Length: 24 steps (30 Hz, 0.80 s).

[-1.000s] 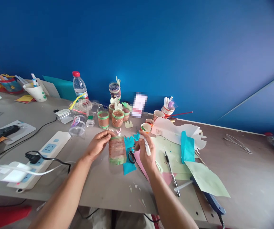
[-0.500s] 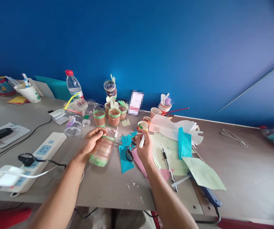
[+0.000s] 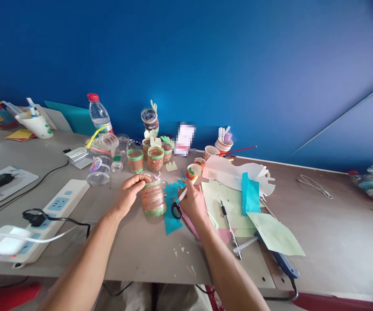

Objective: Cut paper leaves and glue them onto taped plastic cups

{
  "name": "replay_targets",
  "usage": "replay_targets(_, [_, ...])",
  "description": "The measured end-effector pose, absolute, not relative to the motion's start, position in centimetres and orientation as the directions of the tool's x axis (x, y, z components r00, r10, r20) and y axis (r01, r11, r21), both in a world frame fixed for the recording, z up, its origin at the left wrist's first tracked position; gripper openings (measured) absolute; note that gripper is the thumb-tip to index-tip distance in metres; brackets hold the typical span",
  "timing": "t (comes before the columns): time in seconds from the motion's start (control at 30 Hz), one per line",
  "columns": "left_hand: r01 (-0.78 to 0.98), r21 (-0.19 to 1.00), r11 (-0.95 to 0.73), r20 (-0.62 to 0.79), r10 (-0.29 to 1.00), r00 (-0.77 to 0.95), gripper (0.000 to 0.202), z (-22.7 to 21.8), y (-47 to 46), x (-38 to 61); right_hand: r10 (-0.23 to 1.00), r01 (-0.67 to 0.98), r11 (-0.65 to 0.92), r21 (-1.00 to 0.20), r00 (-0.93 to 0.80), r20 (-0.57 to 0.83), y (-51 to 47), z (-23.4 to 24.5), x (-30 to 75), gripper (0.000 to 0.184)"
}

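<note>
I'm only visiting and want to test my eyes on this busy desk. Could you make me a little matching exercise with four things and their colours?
Things:
1. Jar in the left hand
2. Pen in the right hand
3. Scissors' handle
4. Cap of the bottle by the blue wall

Colours:
A. Black
B. Red
C. Brown with green bands
D. White

Pairs: 1-C, 2-D, 3-A, 4-B.

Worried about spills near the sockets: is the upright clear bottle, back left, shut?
Shut: a red cap sits atop the clear bottle; tightness can't be told.
</note>
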<state>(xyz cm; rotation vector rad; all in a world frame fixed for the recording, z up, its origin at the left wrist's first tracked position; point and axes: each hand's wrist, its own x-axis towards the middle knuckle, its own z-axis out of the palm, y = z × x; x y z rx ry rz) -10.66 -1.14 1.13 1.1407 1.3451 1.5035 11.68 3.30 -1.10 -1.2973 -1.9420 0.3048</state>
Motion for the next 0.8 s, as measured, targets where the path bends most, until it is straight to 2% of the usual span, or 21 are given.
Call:
replay_targets(0.13, [-0.058,0.992,-0.116,0.094,0.952,-0.291,0.02,1.5,-1.3,-10.5,0.872,0.779,0.434,-0.453,-0.237,0.429,3.2,-0.7,11.6,0.036])
replay_targets(0.23, [-0.092,0.989,-0.119,0.086,0.949,-0.303,0.02,1.6,-1.3,-10.5,0.877,0.801,0.427,-0.419,-0.255,0.407,3.0,0.0,11.4,0.035])
replay_targets(0.5, [0.001,0.996,-0.093,0.091,0.972,-0.215,0.019,1.2,-1.3,-10.5,0.873,0.834,0.446,-0.325,-0.323,0.366,3.0,-0.6,9.8,0.043])
replay_targets(0.63, [-0.006,0.996,-0.089,0.086,0.973,-0.212,0.018,1.2,-1.3,-10.5,0.854,0.77,0.483,-0.417,-0.31,0.418,3.3,-1.6,9.6,0.042])
replay_targets(0.8, [-0.025,0.996,-0.08,0.073,0.972,-0.223,0.019,1.4,-1.4,-10.5,0.894,0.57,0.436,-0.696,-0.185,0.409,3.8,-1.3,10.2,0.035])
